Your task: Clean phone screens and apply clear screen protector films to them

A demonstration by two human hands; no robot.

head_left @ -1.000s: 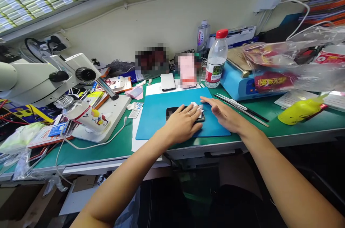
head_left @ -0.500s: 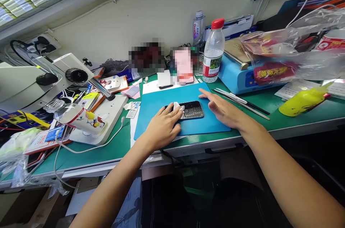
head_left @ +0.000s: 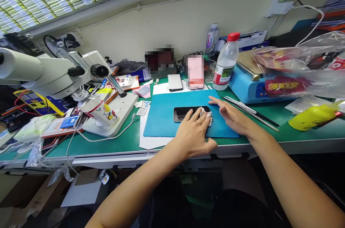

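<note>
A dark smartphone (head_left: 180,114) lies on a blue mat (head_left: 161,125). My left hand (head_left: 195,131) rests over the phone's right part, fingers stretched flat and thumb out to the side. Under and between those fingertips is a crumpled white wipe (head_left: 209,115), pressed on the phone's right end. Part of the phone is hidden by that hand. At the mat's right edge, my right hand (head_left: 234,117) is open, its fingers extended beside the phone and apart from it, with nothing in it.
Slim tools (head_left: 250,113) lie right of the mat, near a yellow squeeze bottle (head_left: 309,117) and a blue device (head_left: 244,86). A red-capped bottle (head_left: 225,64) stands behind. Left are a microscope (head_left: 81,68), a tilted jar (head_left: 98,111) and a white cable (head_left: 107,138).
My left hand has slid the wipe from the phone's left part to its right end, baring the left side. My right hand stays by the mat's edge. The view has shifted slightly.
</note>
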